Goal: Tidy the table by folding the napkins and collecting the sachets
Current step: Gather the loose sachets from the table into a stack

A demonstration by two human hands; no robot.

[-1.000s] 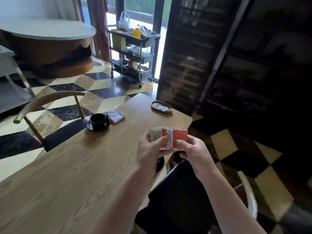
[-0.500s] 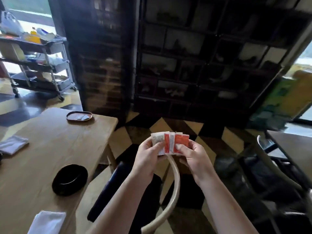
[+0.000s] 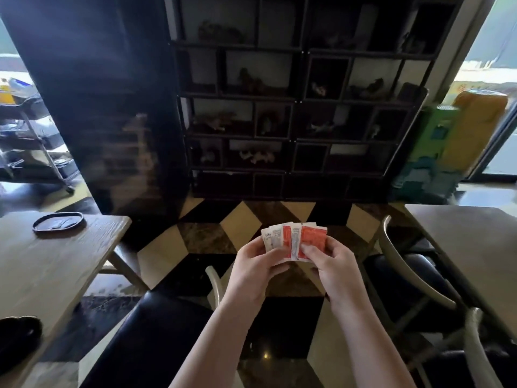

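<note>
Both hands hold a fanned stack of sachets (image 3: pixel 296 238), several white and red ones, in front of me over the checkered floor. My left hand (image 3: pixel 256 268) grips the white sachets at the left side with the thumb across them. My right hand (image 3: pixel 333 268) pinches the red sachets at the right side. On the wooden table (image 3: pixel 42 264) to the left lies a small oval tray (image 3: pixel 58 222) holding pale sachets, far from both hands. No napkin shows in this view.
A black saucer (image 3: pixel 16 336) sits at the left table's near edge. A black-cushioned chair (image 3: pixel 156 331) stands below my arms. A second table (image 3: pixel 475 247) with chairs (image 3: pixel 414 281) is at the right. A dark shelf unit (image 3: pixel 293 107) stands ahead, a trolley (image 3: pixel 30 135) at far left.
My view has swung right, away from the left table toward the gap between two tables. Both hands keep the same hold on the sachets; the cup and napkins have left the frame.
</note>
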